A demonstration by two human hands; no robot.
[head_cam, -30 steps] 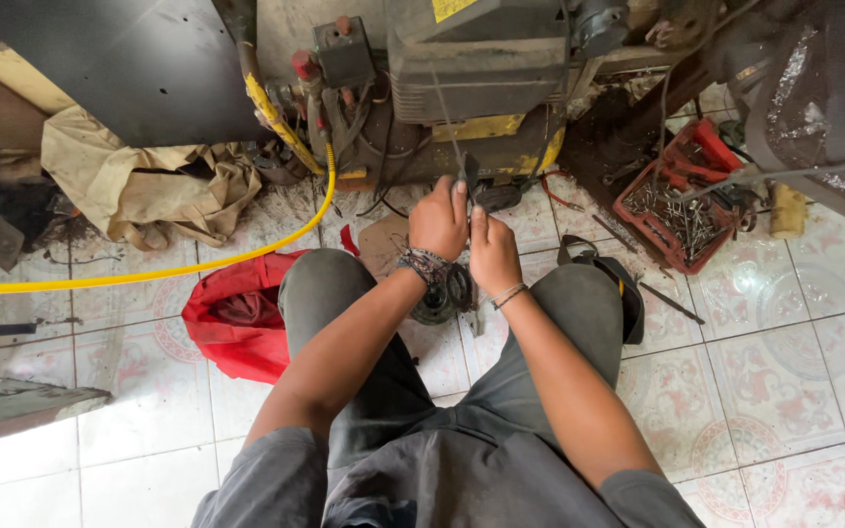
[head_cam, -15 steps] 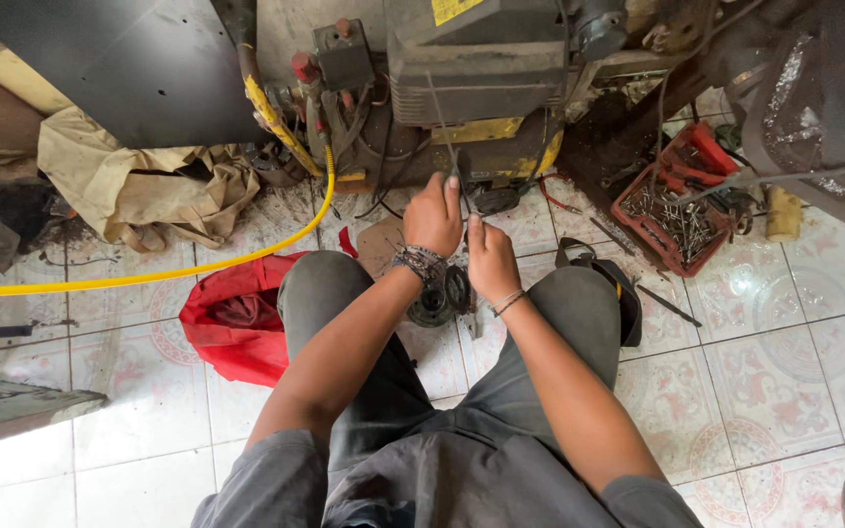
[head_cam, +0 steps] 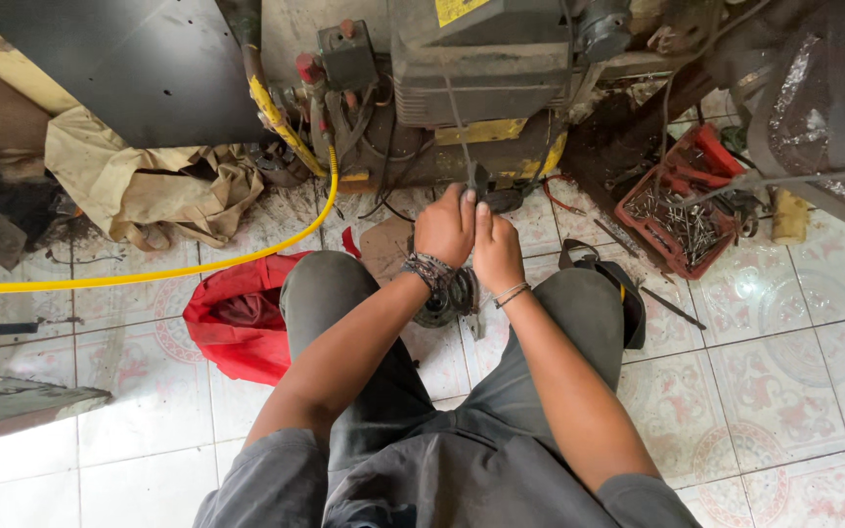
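Both hands, the left hand (head_cam: pixel 444 227) and right hand (head_cam: pixel 496 252), are pinching a thin dark cable (head_cam: pixel 462 147) under the machine (head_cam: pixel 481 73), fingers closed narrowly on its black end. It is looking light and bendy, probably greasy, so gripping near the stiffer end seems best.

Both hands have crept forward, away from the knees. The left hand (head_cam: pixel 445 227) and right hand (head_cam: pixel 496 249) now press side by side, fingertips reaching the dark part (head_cam: pixel 481 186) under the machine (head_cam: pixel 481 78), where before they sat lower.
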